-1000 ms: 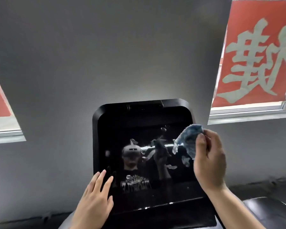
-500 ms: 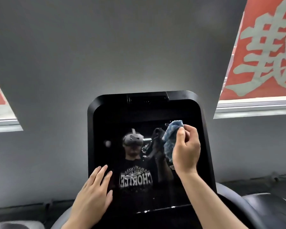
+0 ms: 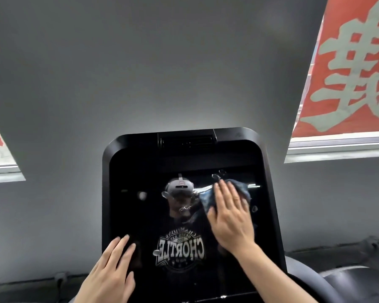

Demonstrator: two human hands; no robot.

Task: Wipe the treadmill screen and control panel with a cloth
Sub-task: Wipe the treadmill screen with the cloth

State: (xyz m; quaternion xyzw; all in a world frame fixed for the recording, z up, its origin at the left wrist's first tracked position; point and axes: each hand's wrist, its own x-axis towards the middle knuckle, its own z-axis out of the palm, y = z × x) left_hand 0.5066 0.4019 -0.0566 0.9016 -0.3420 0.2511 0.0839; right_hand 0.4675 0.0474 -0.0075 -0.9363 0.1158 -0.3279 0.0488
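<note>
The treadmill screen [image 3: 190, 215] fills the lower centre of the frame, a glossy black panel with rounded upper corners; its bottom edge and any control panel below are cut off by the frame. The glass is dark and mirrors a person wearing a headset, so any dirt on it is hard to make out. The cloth [image 3: 239, 190], blue, lies on the upper right part of the screen, mostly hidden under the right hand [image 3: 230, 215], whose fingers are spread flat and press it against the glass. The left hand [image 3: 113, 272] rests open, fingers straight and close together, on the screen's lower left edge. Behind is a grey wall [image 3: 140, 73], with a red banner [image 3: 348, 68] in a window at upper right.
</note>
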